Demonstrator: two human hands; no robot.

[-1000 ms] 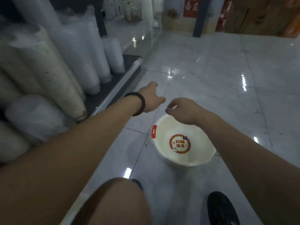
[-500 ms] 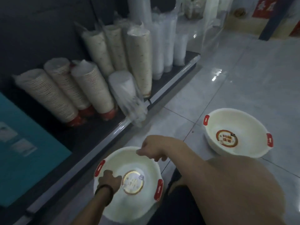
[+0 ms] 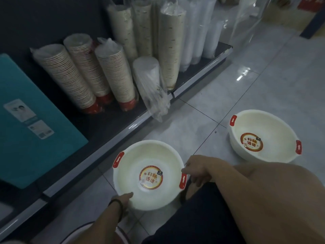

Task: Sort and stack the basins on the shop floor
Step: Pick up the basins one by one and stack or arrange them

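A cream basin (image 3: pixel 149 155) with red handles and a round red-gold sticker is in front of me, held tilted between both hands. My left hand (image 3: pixel 125 199), with a dark bracelet on its wrist, grips the near rim. My right hand (image 3: pixel 197 169) holds the rim at the right red handle. A second matching basin (image 3: pixel 274 124) sits upright on the tiled floor to the right, apart from both hands. The curved rim of another basin (image 3: pixel 84 228) shows under my left forearm at the bottom edge.
A low dark shelf (image 3: pixel 112 138) runs along the left, loaded with wrapped stacks of paper cups (image 3: pixel 114 74) and white plastic cups (image 3: pixel 193 32). A teal board (image 3: pixel 35 120) lies at the far left. My knee and dark shorts fill the lower right.
The view has drawn closer to the near basin. That basin has turned, with its red handles now left and right, and my right hand has shifted from the far rim to the right handle.
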